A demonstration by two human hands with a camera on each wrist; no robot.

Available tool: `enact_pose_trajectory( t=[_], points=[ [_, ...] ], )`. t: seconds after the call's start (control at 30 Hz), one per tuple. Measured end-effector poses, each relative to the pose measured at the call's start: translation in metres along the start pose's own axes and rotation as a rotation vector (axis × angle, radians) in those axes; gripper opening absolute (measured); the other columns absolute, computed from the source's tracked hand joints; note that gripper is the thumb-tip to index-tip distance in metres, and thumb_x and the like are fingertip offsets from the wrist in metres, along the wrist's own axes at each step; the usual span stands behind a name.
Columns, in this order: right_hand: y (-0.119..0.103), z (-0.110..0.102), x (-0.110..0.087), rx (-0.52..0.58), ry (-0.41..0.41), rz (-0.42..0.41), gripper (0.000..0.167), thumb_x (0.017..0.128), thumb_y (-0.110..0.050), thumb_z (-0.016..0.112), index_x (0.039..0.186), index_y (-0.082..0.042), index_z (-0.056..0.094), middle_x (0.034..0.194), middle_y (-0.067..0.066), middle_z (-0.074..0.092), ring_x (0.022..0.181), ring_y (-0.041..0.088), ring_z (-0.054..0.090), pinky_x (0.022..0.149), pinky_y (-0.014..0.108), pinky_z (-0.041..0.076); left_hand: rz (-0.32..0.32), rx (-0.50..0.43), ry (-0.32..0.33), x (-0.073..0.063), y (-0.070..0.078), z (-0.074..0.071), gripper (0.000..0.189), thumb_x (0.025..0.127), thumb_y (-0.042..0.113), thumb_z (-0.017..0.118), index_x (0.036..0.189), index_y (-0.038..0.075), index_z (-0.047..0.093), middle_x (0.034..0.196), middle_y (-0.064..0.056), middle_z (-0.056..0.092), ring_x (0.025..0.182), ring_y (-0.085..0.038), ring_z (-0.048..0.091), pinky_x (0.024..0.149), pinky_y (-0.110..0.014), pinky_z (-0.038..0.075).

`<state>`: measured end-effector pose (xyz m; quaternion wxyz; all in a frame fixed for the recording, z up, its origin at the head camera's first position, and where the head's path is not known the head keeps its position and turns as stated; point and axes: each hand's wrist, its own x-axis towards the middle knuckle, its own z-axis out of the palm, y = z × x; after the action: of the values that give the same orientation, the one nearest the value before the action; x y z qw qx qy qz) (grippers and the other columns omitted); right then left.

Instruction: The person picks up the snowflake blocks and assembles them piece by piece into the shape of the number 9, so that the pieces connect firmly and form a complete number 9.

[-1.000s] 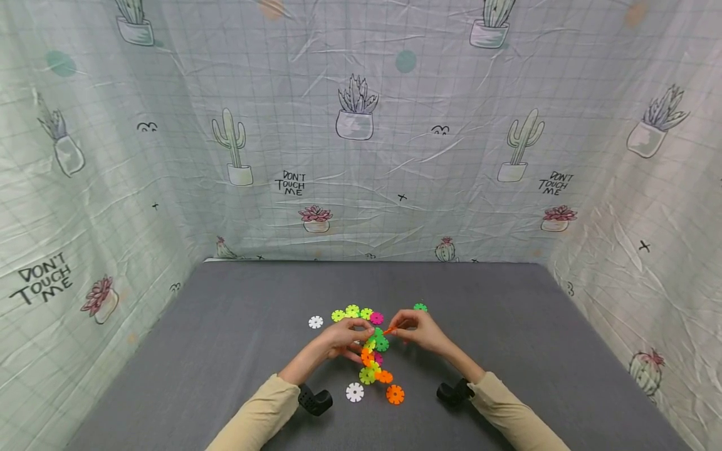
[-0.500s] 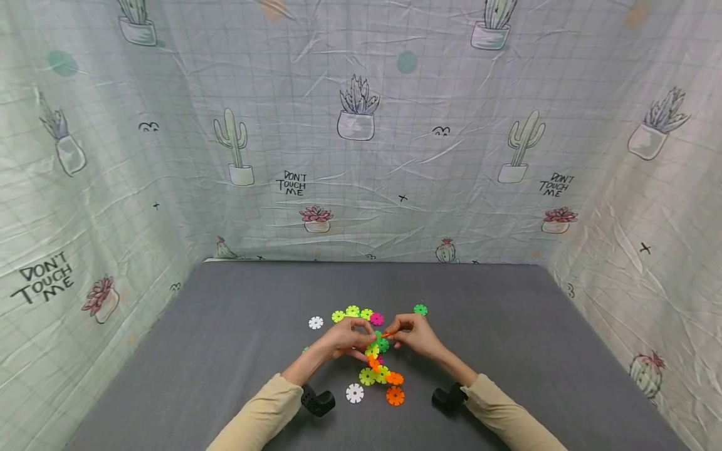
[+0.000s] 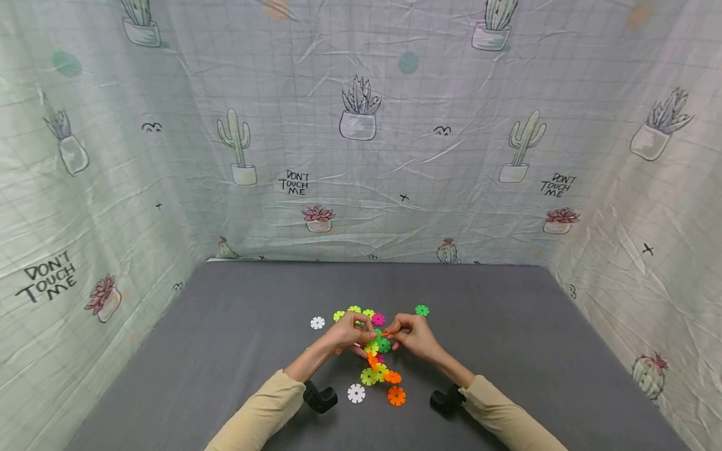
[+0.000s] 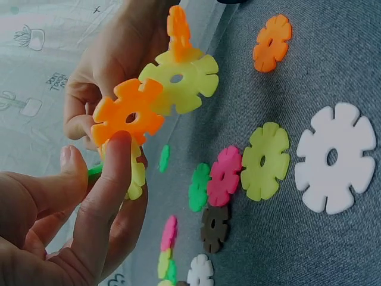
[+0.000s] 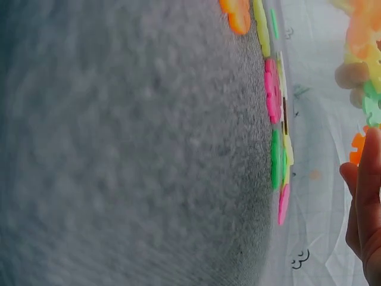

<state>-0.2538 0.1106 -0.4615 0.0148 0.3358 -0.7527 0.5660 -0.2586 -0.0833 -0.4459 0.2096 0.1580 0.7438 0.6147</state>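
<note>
Above the grey table my left hand [image 3: 351,332] pinches a linked chain of notched plastic discs between thumb and fingers. In the left wrist view, the chain shows an orange disc [image 4: 107,122] at the fingertips, a yellow disc [image 4: 196,89] slotted beyond it, and another orange disc [image 4: 178,30] turned edge-on. A green disc [image 5: 371,107] of the chain shows in the right wrist view. Facing it, my right hand [image 3: 416,335] pinches a small orange disc [image 3: 386,334] by its edge, close against the green one. Fingers hide whether their slots are joined.
Loose discs lie on the grey table [image 3: 479,300]: a white disc [image 4: 357,149], a single orange disc [image 3: 392,396], a pink disc [image 4: 231,170], a dark disc [image 4: 215,239] and a far green disc [image 3: 418,311]. A printed cloth [image 3: 429,225] hangs behind.
My right hand has shifted slightly left, bringing the orange disc nearer the green disc in my left hand. The hanging chain has swung a little to the right. Both hands keep their pinch.
</note>
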Motion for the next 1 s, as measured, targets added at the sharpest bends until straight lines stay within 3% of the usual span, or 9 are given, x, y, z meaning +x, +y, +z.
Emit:
enact_pose_trajectory(
  t=[0.57,0.9,1.0],
  points=[
    [-0.008,0.006,-0.003,-0.044,0.010,-0.066,0.013,0.077,0.016,0.054,0.066,0.011,0.050,0.074,0.028,0.057,0.054,0.042,0.056,0.050,0.044,0.051,-0.022,0.016,-0.018,0.000,0.000,-0.004,0.009,0.082,0.001,0.060,0.080,-0.007,0.058,0.055,-0.003,0.049,0.051,-0.012,0.045,0.049,-0.030,0.053],
    [-0.016,-0.004,0.001,-0.146,-0.119,0.060,0.005,0.081,0.008,0.055,0.080,0.007,0.060,0.081,0.023,0.062,0.067,0.042,0.059,0.054,0.043,0.052,-0.102,0.032,-0.134,0.001,-0.003,-0.010,0.011,0.088,0.014,0.055,0.086,0.003,0.053,0.066,-0.002,0.046,0.058,-0.013,0.044,0.054,-0.031,0.055],
    [-0.001,-0.007,0.004,-0.156,-0.145,0.057,0.003,0.083,0.001,0.058,0.083,0.002,0.060,0.084,0.019,0.062,0.068,0.035,0.059,0.054,0.040,0.053,-0.143,0.054,-0.158,0.001,-0.001,-0.011,0.017,0.089,0.018,0.055,0.096,0.003,0.051,0.079,-0.005,0.050,0.064,-0.014,0.051,0.059,-0.036,0.055]
  ],
)
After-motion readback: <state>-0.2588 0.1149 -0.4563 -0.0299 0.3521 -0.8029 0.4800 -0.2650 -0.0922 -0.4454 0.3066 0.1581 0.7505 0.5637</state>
